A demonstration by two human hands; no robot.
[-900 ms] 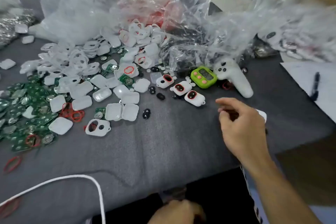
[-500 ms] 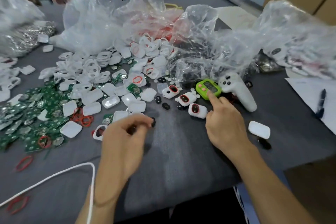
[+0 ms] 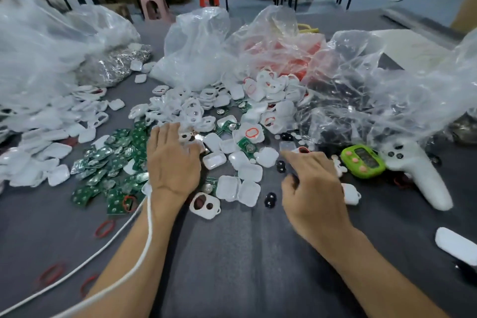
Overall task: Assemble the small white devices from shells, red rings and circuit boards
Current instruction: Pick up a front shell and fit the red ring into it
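Reaching into the parts heap on the grey table [image 3: 245, 266], the left hand [image 3: 173, 162] lies palm down, fingers stretched and slightly spread, released and grasping nothing that shows. Its fingertips rest on the white shells [image 3: 191, 111], which spread from the table's middle toward the far and left edges. Its palm covers the margin of the green circuit boards [image 3: 113, 162], which lie left of the hand, toward the left edge. A windowed shell front [image 3: 205, 205] lies just right of the left wrist, with two closed shells [image 3: 237, 190] just beside it. A white cable [image 3: 144, 240] drapes over the left forearm and runs toward the near-left corner. Loose red rings [image 3: 104, 228] lie near that cable, left of the forearm.

The right hand [image 3: 315, 188] is at the table's middle, index finger extended, its tip just beside a translucent square piece [image 3: 287, 146]. The other fingers are curled under, and whether they hold anything cannot be told. A white device [image 3: 351, 193] shows just right of this hand, partly hidden by it. Black oval pieces [image 3: 270, 200] lie between the two hands. A green timer [image 3: 361, 161] and a white controller [image 3: 413, 175] lie toward the right edge. Clear plastic bags [image 3: 196, 46] line the far edge.
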